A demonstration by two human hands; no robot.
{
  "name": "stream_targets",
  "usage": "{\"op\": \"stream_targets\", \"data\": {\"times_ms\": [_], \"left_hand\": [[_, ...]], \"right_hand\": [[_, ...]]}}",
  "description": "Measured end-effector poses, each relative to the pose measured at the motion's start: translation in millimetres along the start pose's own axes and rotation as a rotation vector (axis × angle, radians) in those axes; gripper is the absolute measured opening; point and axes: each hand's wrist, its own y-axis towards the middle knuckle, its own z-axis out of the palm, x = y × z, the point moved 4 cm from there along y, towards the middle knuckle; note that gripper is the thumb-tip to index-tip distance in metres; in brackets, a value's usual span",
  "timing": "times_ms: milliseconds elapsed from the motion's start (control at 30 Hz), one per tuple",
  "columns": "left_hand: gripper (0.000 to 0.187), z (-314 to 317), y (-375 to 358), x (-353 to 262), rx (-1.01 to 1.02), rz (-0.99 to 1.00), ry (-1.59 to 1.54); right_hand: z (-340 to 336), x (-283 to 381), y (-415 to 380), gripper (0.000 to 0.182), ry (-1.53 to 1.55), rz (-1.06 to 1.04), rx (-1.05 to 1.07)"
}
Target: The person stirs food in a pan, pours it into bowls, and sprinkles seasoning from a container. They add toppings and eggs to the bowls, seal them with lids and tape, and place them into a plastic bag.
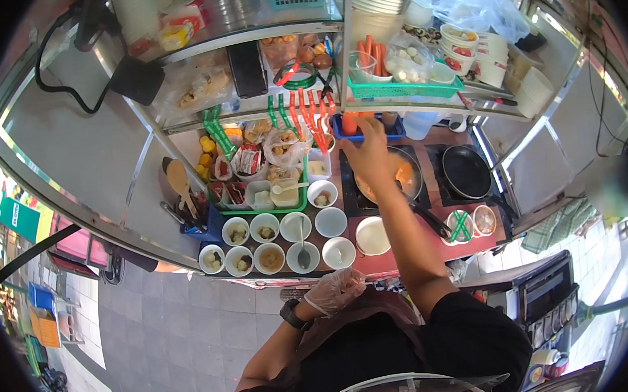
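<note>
My right hand (366, 152) reaches forward over a wok of orange food (405, 169) on the left burner. Its fingers are spread and point at a blue tray (338, 130) holding orange pieces just behind the wok; I see nothing in the hand. My left hand (334, 291) wears a clear plastic glove and has a black watch on the wrist. It stays close to my body at the front edge of the red counter (377, 264), with its fingers curled and nothing visible in them.
Several small white bowls of condiments (265, 232) stand in rows left of the wok, one with a spoon (303, 255). An empty black pan (467, 172) sits on the right burner. A white bowl (372, 235) is in front. Shelves above hold a green basket (394, 88) and cups.
</note>
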Motion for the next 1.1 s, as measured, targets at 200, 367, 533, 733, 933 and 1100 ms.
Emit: {"op": "stream_targets", "data": {"times_ms": [200, 367, 533, 733, 933, 1100], "left_hand": [[0.022, 3, -4, 24, -0.003, 0.006, -0.121], [0.02, 2, -16, 22, -0.05, -0.005, -0.175], [0.02, -5, -32, 20, -0.097, -0.07, -0.033], [0.023, -15, -44, 28, -0.147, -0.089, 0.053], [0.025, -20, -36, 19, -0.133, -0.101, 0.138], [0.025, -14, -25, 11, -0.135, -0.084, 0.047]], "right_hand": [[70, 62, -33, 0.059, 0.229, -0.305, 0.165], [145, 24, 2, 0.055, 0.181, -0.157, -0.081], [165, 11, 14, 0.043, 0.154, -0.12, -0.227], [154, 23, 14, 0.028, 0.449, 0.029, -0.145], [131, 72, 42, 0.032, 0.388, -0.087, -0.115], [121, 85, 63, 0.035, 0.524, -0.019, -0.036]]}}
